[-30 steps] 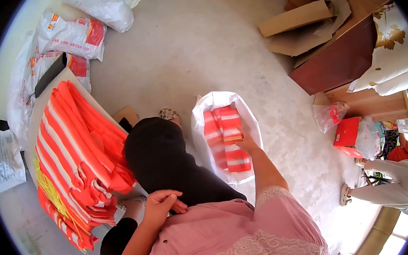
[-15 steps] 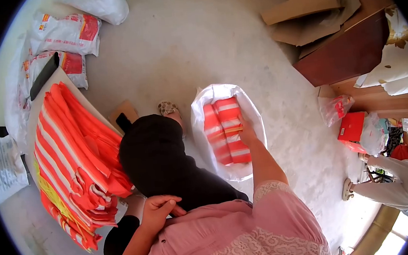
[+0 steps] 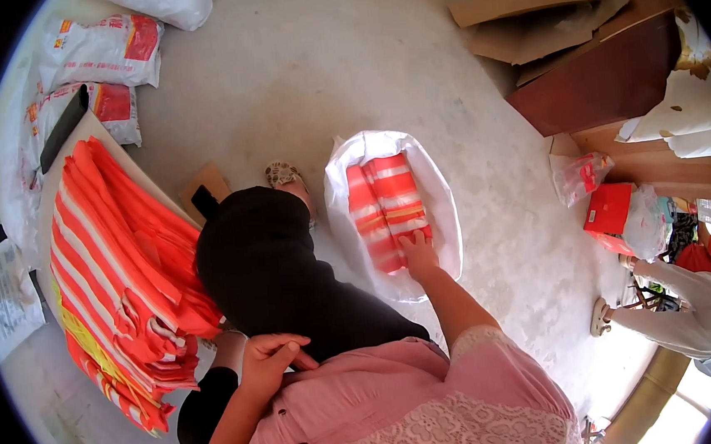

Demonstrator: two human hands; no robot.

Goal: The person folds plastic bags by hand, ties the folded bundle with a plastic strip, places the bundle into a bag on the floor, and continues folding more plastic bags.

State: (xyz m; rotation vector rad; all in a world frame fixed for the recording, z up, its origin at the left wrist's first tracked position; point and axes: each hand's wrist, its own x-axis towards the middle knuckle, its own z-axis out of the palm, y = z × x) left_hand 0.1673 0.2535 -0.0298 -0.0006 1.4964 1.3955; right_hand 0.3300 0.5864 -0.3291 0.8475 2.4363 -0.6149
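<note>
A white woven sack (image 3: 445,215) stands open-mouthed on the floor. Inside it lie red-and-white striped cloth bundles (image 3: 374,191), side by side in two rows. My right hand (image 3: 418,252) reaches into the sack, its spread fingers resting on the near end of the right-hand row. By my lap, my left hand (image 3: 271,364) holds nothing; its fingers lie loosely stretched out near my black trouser leg (image 3: 258,255). To my left, a tall pile of folded striped cloth (image 3: 120,257) rests on a board, with yellow strips (image 3: 89,343) along its near side.
Printed white bags (image 3: 104,54) are stacked at the upper left. Cardboard (image 3: 522,8) and a dark red wooden panel (image 3: 603,81) stand at the upper right. Another person's legs (image 3: 671,306) show at the right, near a red box (image 3: 607,209). A phone (image 3: 203,200) lies beside my knee.
My right hand has slid down along the bundle toward me, from its middle to its near end. My left hand stays by my lap. The view has shifted slightly.
</note>
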